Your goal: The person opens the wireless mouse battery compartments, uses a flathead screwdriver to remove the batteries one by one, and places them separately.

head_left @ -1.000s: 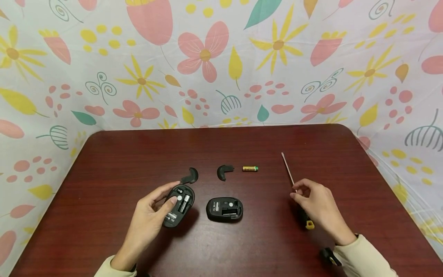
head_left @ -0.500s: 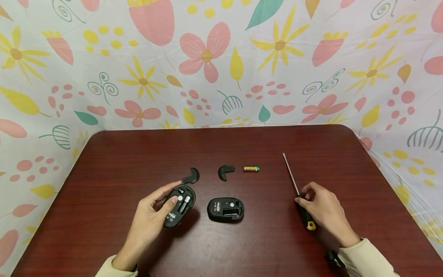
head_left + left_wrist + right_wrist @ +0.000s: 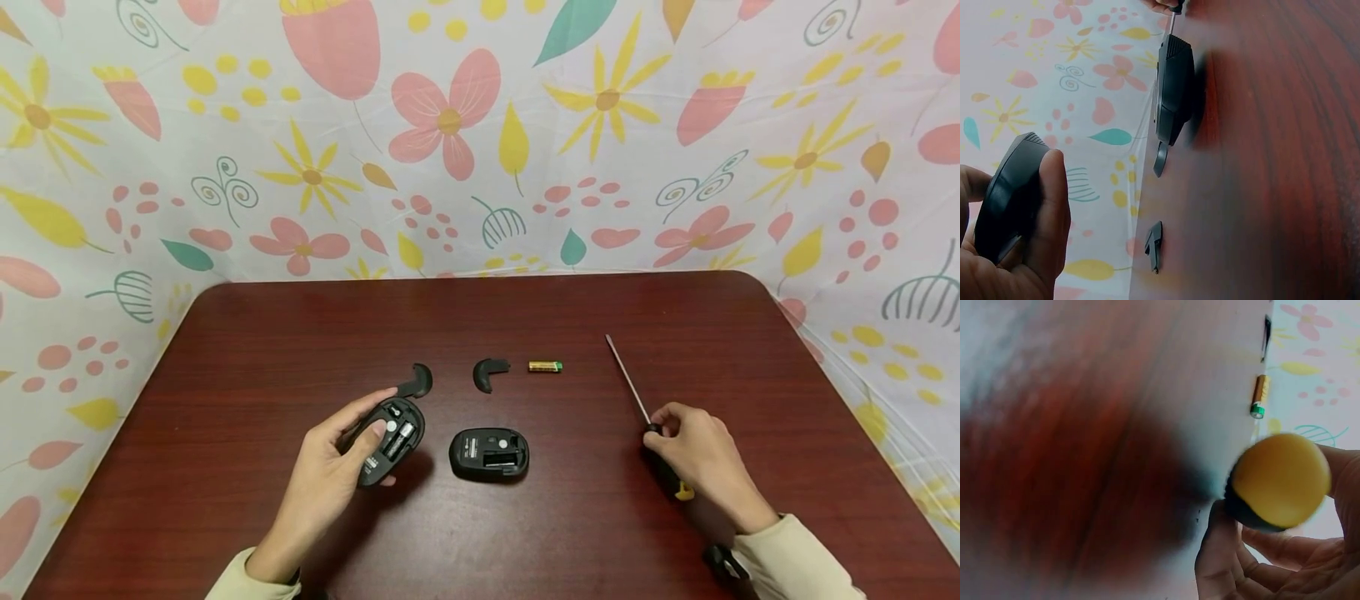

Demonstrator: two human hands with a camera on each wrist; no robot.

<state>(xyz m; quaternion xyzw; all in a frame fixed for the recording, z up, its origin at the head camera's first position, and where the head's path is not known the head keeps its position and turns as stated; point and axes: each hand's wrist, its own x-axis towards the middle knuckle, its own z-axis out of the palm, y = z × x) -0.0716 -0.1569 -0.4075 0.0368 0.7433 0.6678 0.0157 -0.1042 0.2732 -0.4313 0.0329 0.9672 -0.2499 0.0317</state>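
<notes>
My left hand (image 3: pixel 315 479) holds a black computer mouse (image 3: pixel 372 469) raised above the table, underside up. My thumb lies across it beside its uncovered battery slot, where a light-coloured battery (image 3: pixel 402 437) shows. On the right, my right hand (image 3: pixel 701 458) grips a screwdriver (image 3: pixel 627 377) near the top of its black and yellow handle, the thin metal shaft pointing to the far side. The handle's yellow end (image 3: pixel 1282 481) fills much of the right wrist view. A second black mouse (image 3: pixel 468 467) lies underside up between my hands, its dark battery slot uncovered.
Behind the mice lie two curved black covers, the left one (image 3: pixel 422 380) close to my left fingertips and the other (image 3: pixel 483 379) farther right. A loose yellow and green battery (image 3: pixel 544 367) lies beside them. The brown table (image 3: pixel 360 325) meets a flower-patterned cloth (image 3: pixel 465 217).
My right hand has slid from the screwdriver's shaft to its handle, and the tip has swung slightly left. The mouse in my left hand has tilted a little.
</notes>
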